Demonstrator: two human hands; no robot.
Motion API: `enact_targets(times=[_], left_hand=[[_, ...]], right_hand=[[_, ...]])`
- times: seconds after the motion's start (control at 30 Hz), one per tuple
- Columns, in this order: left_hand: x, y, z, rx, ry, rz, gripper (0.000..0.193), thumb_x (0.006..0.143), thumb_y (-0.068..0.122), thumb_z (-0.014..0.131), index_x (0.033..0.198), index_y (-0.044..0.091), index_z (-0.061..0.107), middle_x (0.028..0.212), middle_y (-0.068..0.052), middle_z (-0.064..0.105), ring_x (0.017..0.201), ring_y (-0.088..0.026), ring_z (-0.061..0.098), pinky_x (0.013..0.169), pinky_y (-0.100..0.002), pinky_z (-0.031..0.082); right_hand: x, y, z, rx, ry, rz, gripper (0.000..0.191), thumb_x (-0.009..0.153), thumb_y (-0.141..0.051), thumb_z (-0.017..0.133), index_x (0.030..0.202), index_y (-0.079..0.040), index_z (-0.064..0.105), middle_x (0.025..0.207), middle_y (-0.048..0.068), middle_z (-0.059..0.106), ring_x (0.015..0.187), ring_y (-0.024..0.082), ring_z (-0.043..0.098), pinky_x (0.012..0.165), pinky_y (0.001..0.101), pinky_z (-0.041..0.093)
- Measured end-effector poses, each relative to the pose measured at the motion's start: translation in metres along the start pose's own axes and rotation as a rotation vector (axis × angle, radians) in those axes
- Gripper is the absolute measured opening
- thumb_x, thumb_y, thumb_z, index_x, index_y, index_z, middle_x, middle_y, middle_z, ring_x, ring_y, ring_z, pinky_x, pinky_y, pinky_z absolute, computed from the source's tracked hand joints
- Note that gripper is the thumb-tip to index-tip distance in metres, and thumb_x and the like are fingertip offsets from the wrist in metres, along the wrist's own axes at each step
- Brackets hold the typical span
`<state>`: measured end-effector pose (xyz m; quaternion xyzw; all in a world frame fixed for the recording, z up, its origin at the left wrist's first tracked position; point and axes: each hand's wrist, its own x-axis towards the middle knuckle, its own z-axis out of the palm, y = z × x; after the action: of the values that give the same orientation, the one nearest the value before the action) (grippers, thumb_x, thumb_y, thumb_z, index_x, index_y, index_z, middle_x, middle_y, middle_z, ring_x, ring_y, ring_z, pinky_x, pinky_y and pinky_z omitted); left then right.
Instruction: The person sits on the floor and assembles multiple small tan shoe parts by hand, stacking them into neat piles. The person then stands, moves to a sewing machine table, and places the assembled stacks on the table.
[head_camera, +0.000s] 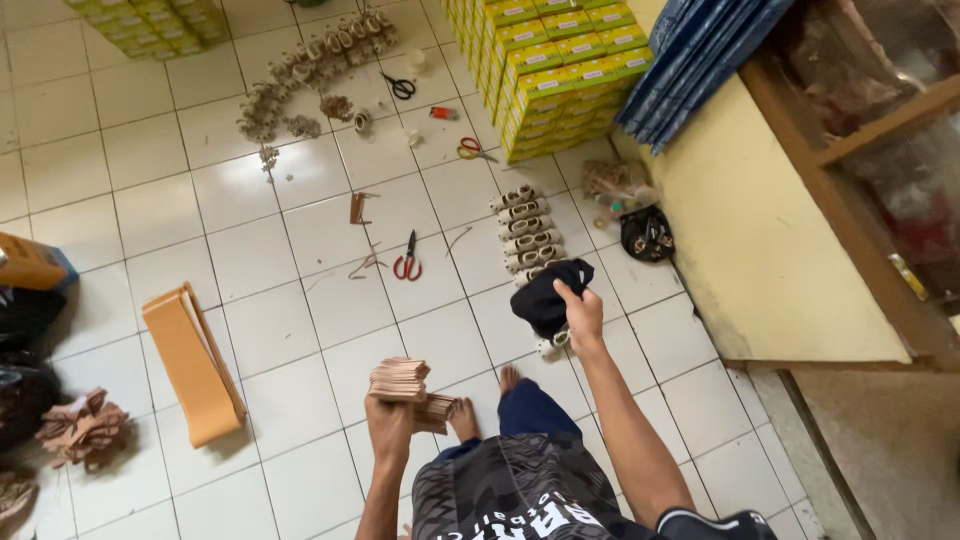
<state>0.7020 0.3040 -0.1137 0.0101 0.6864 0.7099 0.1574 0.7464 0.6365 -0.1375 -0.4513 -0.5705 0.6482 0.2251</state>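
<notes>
2 hands grip: left hand (390, 425) cardboard stack (400, 379), right hand (583, 315) black cloth (548, 293).

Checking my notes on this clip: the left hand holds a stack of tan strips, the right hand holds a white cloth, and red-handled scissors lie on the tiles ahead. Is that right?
Not quite. In the head view the cloth gripped by the right hand is black, not white. The rest stands: the left hand holds a stack of tan strips, and red-handled scissors lie on the tiles ahead.
</notes>
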Motion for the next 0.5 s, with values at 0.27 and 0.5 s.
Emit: enact_targets(times=[0.27, 0.5], left_hand=[[0.091, -0.014, 0.051, -0.128, 0.366, -0.164, 0.025, 0.09, 0.005, 0.07, 0.114, -0.004, 0.067, 0.105, -0.012, 0.073, 0.094, -0.018, 0.071, 0.082, -0.033, 0.061], [0.201, -0.014, 0.111, -0.069, 0.623, -0.306, 0.025, 0.092, 0.005, 0.066, 0.116, -0.002, 0.066, 0.105, -0.015, 0.073, 0.093, -0.021, 0.07, 0.082, -0.034, 0.059]], right_hand=[[0.217, -0.047, 0.081, 0.182, -0.062, 0.057, 0.025, 0.084, -0.021, 0.081, 0.096, 0.001, 0.073, 0.092, 0.004, 0.073, 0.081, 0.013, 0.066, 0.074, 0.0312, 0.052], [0.451, -0.158, 0.125, 0.307, 0.059, 0.26, 0.034, 0.085, -0.021, 0.079, 0.113, -0.005, 0.067, 0.109, 0.01, 0.071, 0.094, 0.03, 0.067, 0.087, 0.0599, 0.049]])
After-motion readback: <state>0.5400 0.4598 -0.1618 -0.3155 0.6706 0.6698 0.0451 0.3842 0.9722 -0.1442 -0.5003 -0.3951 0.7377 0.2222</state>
